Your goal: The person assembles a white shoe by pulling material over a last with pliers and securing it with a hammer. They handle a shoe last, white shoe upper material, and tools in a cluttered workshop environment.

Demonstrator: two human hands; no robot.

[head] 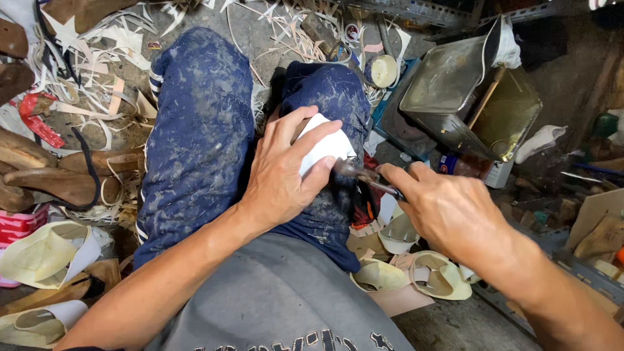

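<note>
My left hand presses a white shoe piece against my right knee, which is covered by speckled dark blue trousers. The fingers wrap over the top of the white piece and hide much of it. My right hand grips a thin dark metal tool. The tool's tip touches the lower right edge of the white piece.
A square metal tin with yellowish glue and a stick stands at the upper right. Cream shoe parts lie under my right arm. Wooden lasts and pale offcut strips litter the left floor. A small round lidded pot sits beyond my knee.
</note>
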